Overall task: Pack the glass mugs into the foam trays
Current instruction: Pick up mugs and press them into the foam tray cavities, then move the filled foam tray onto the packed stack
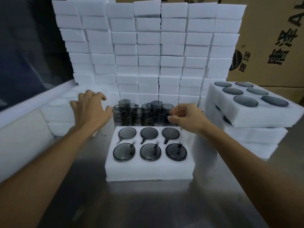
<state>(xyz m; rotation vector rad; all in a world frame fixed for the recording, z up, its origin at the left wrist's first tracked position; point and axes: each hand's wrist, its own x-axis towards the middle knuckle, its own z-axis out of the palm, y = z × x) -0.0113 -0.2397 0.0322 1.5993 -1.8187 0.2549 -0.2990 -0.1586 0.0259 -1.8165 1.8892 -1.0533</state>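
A white foam tray (148, 170) lies in front of me on the steel table, and every one of its round pockets holds a smoky grey glass mug (124, 152). Behind it stands a cluster of loose grey glass mugs (143, 115). My left hand (89, 108) hovers with spread fingers to the left of the cluster, over a low stack of empty foam trays (57, 112), holding nothing. My right hand (185, 118) hangs at the right edge of the cluster with fingers loosely curled by a mug; a grip on it cannot be told.
A filled foam tray (250, 112) rests on a stack of trays at the right. A tall wall of white foam blocks (148, 51) stands behind the mugs. Cardboard boxes (271, 46) rise at the back right. Bare steel table (148, 203) lies nearest me.
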